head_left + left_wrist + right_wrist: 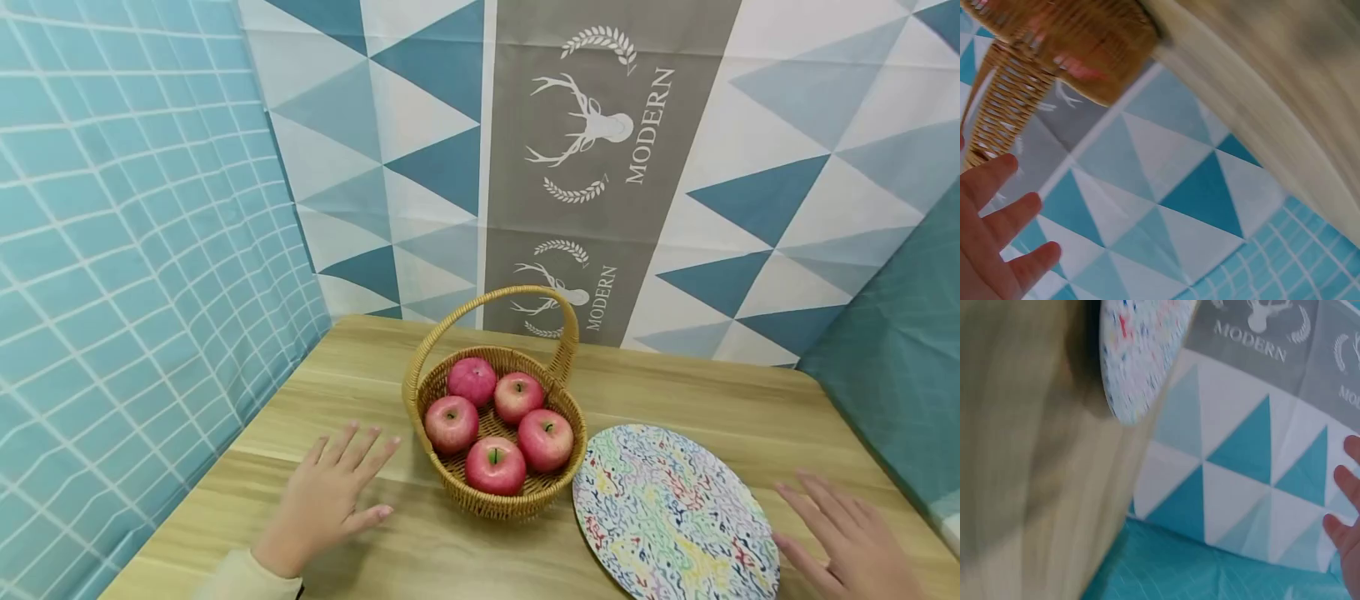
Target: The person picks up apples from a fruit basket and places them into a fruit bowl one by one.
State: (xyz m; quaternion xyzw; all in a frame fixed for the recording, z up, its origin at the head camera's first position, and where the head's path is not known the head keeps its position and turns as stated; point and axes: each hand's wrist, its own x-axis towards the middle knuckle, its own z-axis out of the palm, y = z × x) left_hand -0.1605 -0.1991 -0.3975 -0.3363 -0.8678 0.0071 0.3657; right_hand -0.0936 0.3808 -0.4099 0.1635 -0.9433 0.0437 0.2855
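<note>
Five fruits (496,467) sit in the basket (498,505); level handling is advised. Left hand (326,492) and right hand (851,537): fingers apart, holding nothing.

On the counter (367,367), a basket (487,502) is standing near the back edge, with five apples (496,468) lying in it. A disc (675,517) is lying just right of the basket, reaching farther from that edge. The left grip (326,500) is showing between basket and left edge, the right grip (851,537) between disc and right edge. Behind the back edge, a backdrop (427,158) is hanging.
</note>
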